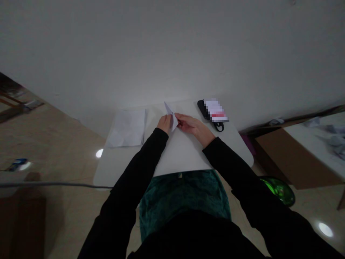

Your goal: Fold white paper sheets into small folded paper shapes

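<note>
A small folded piece of white paper [173, 120] is held up above the middle of the white table [183, 154]. My left hand [164, 123] is closed on its left side, the fingers partly hidden behind the paper. My right hand [188, 124] pinches the right edge between thumb and fingers. To the left of my hands lies a stack of white paper sheets [128, 127], flat on the table and apart from them.
At the table's back right lies a black case [202, 108] with a strap and a blurred-out white and red item [215, 109] on it. A wall [172, 54] stands behind. A dark green cloth [185, 194] hangs below the front edge. A cable [59, 185] runs at left.
</note>
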Demonstrator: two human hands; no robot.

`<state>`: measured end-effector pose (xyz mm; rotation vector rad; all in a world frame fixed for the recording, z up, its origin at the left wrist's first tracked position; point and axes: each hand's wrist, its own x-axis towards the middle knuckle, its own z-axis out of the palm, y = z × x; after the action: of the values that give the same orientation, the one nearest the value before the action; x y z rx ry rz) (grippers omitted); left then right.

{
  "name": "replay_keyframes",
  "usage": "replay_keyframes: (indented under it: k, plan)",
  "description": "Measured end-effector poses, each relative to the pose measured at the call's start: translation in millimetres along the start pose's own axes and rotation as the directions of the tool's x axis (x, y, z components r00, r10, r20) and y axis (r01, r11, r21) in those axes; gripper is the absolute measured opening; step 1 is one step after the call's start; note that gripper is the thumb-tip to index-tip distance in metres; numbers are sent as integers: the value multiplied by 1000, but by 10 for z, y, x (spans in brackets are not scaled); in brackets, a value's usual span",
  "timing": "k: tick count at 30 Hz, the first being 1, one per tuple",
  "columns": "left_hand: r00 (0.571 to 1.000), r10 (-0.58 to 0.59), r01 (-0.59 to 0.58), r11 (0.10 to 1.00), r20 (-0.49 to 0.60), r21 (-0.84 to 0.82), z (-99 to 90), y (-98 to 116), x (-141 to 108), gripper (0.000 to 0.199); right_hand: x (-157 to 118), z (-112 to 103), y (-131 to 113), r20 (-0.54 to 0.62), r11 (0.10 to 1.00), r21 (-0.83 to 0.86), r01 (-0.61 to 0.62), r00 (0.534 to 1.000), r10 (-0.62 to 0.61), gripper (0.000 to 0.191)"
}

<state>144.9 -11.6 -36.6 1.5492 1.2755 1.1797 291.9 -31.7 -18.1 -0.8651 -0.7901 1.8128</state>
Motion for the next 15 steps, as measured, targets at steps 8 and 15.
replay_keyframes:
  k: [8, 15]
  plan:
    - [942, -312, 324, 753, 124, -573, -82, 248, -37, 19, 23, 40, 61, -8, 990, 42, 135, 991, -135, 15]
    - [941, -226, 335, 717, 251, -611, -27, 379, -154, 9, 7, 55, 104, -82, 970, 215, 111, 992, -96, 16]
